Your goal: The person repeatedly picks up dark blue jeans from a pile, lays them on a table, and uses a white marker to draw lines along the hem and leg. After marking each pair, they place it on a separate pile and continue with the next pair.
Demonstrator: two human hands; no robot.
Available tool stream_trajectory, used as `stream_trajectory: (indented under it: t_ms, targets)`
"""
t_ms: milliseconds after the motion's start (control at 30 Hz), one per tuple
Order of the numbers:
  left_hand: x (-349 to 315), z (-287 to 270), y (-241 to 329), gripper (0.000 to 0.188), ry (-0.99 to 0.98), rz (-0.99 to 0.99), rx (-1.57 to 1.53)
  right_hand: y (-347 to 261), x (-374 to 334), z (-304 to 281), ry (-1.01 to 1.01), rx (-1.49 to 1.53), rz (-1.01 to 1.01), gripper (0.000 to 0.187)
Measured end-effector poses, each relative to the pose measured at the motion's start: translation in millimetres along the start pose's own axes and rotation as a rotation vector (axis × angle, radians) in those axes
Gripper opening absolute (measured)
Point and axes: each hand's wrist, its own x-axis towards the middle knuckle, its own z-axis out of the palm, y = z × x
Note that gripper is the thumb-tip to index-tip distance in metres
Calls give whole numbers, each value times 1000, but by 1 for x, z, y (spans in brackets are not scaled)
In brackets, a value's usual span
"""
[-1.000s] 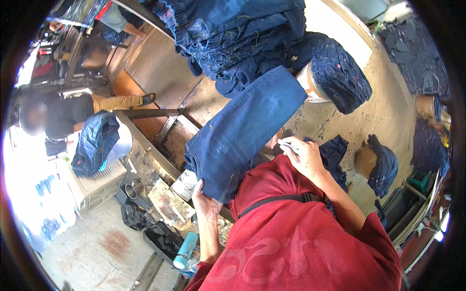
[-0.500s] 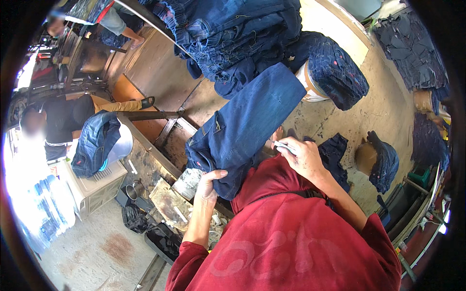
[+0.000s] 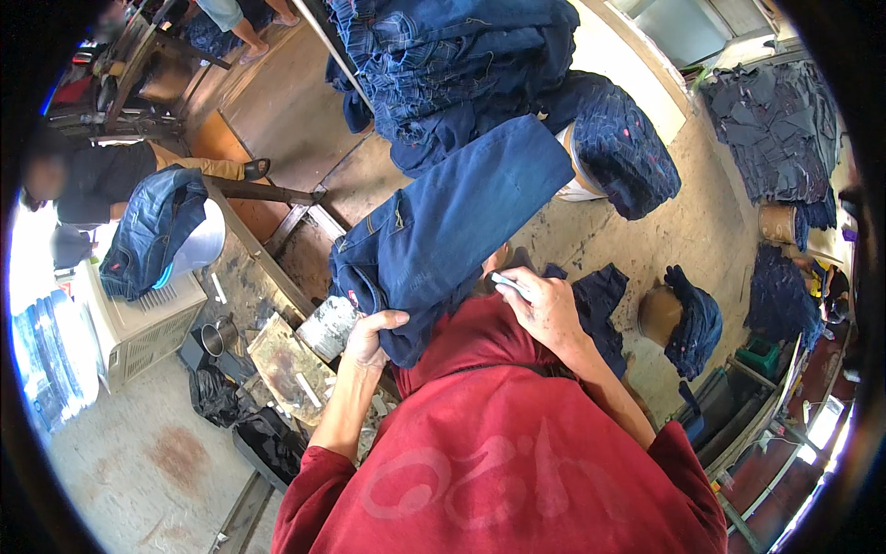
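Note:
A pair of dark blue jeans (image 3: 452, 222) lies folded lengthwise across in front of me, its leg reaching up and right. My left hand (image 3: 369, 338) grips the waist end, thumb on top and fingers hidden beneath the cloth. Just right of the jeans, my right hand (image 3: 543, 305) is closed around a small pale stick-like tool (image 3: 509, 284), whose exact kind is hard to make out. The tool's tip points left toward the denim and looks apart from it.
A heap of jeans (image 3: 452, 74) lies beyond. More jeans drape over a white bucket (image 3: 581, 175) and a brown drum (image 3: 660, 316). At left are a worn workbench (image 3: 277, 277), a metal mug (image 3: 219, 336) and a beige boxy unit (image 3: 152, 323). Another person (image 3: 111, 180) is at far left.
The whole view has shifted, so the surroundings sit further left. Both hands keep their holds on the jeans and the pale tool.

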Motion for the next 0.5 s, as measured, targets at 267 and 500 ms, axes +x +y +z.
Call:
stream_trajectory:
  t_ms: [267, 500]
  targets:
    - [2, -11, -2, 62, -13, 35, -28, -8, -8, 8, 0, -12, -33, 15]
    - [-4, 2, 1, 70, -57, 35, 33, -11, -11, 13, -26, -70, -22, 15]
